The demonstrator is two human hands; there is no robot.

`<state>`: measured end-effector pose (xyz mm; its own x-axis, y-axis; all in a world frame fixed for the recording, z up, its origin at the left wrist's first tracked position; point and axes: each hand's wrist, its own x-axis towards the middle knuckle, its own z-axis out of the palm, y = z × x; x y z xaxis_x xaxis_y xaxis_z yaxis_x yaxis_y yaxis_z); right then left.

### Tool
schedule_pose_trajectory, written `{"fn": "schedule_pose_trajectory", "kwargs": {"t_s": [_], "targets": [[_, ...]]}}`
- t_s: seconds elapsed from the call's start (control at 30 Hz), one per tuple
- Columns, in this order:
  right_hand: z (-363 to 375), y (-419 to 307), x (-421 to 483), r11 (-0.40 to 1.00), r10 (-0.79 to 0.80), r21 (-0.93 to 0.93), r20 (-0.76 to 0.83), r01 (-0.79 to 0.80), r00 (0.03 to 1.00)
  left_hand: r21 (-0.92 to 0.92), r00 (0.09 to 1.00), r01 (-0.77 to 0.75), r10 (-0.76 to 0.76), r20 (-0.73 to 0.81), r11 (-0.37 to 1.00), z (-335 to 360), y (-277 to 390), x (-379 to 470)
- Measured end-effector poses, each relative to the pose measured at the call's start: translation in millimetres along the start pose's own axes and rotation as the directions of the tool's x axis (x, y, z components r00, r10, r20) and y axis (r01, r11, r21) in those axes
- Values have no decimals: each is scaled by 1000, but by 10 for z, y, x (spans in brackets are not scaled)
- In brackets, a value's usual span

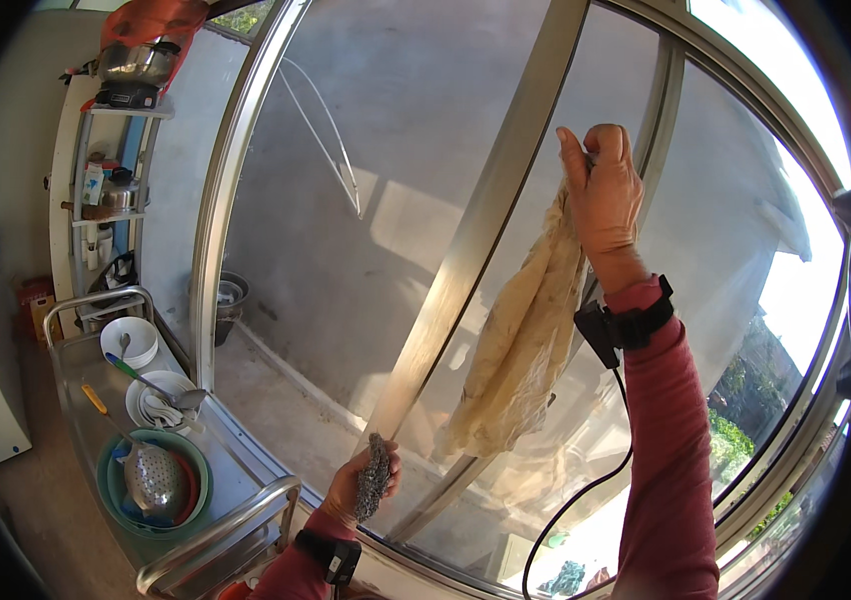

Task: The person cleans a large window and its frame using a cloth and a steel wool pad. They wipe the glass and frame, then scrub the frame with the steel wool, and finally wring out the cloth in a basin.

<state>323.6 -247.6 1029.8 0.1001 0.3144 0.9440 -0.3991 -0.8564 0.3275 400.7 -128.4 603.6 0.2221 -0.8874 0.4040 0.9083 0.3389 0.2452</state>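
Note:
My right hand (607, 196) is raised in front of a sliding glass window, its fingers closed around the bunched top of a yellowish-tan cloth or thin plastic sheet (519, 345). The limp material hangs in long folds against the view of the glass; whether it touches the pane I cannot tell. Lower down, a grey steel-wool scourer (374, 480) is in my left hand (347, 484), near the foot of the window's upright metal frame (463, 281). Part of the left fingers is hidden behind the scourer.
To the left stands a metal trolley (84, 375) with white bowls (129, 337), a ladle (187, 398) and a green basin (204, 480) holding a perforated skimmer (158, 480). Its curved handle (223, 529) rises near my left forearm. A shelf rack (107, 220) carries pots. A black cable (583, 487) hangs from my right wrist.

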Motion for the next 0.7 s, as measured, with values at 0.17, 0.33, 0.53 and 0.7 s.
{"fn": "schedule_pose_trajectory", "kwargs": {"t_s": [0.17, 0.33, 0.53, 0.7], "targets": [[634, 139, 679, 954, -241, -217, -151, 206, 959, -15, 996, 83, -83, -28, 996, -203, -72, -59], [1089, 89, 103, 851, -403, -383, -37, 360, 914, 10, 991, 44, -42, -123, 999, -380, 41, -203], [887, -365, -983, 817, -495, -212, 220, 537, 840, -29, 981, 15, -20, -193, 999, -476, 150, -273], [791, -442, -1416, 877, -444, -51, 300, 479, 844, 70, 967, 20, -1, -256, 997, -537, 232, -397]]}}
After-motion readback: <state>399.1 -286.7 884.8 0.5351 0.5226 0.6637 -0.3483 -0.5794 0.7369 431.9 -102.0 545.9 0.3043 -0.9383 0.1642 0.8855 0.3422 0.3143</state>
